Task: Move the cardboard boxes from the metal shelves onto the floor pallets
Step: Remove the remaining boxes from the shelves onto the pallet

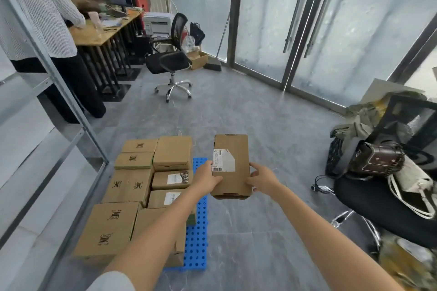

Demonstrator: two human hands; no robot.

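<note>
The left hand (pixel 205 178) is gripping the left edge of a box (pixel 233 163), thumb lying on top near the white label. The right hand (pixel 262 178) is gripping the opposite edge the same way. The 2 hands are holding the box level in the air, above the grey floor (pixel 260 113) just right of the blue pallet (pixel 197 238). Other boxes (pixel 132 186) are sitting packed together on the pallet, leaving its right strip bare. A metal shelf frame (pixel 59 92) is standing left of the pallet. Farther off, a person (pixel 35 19) is leaning at a counter (pixel 94 35), an office chair (pixel 170 61) is standing nearby, and bags (pixel 376 158) are lying heaped at right.
</note>
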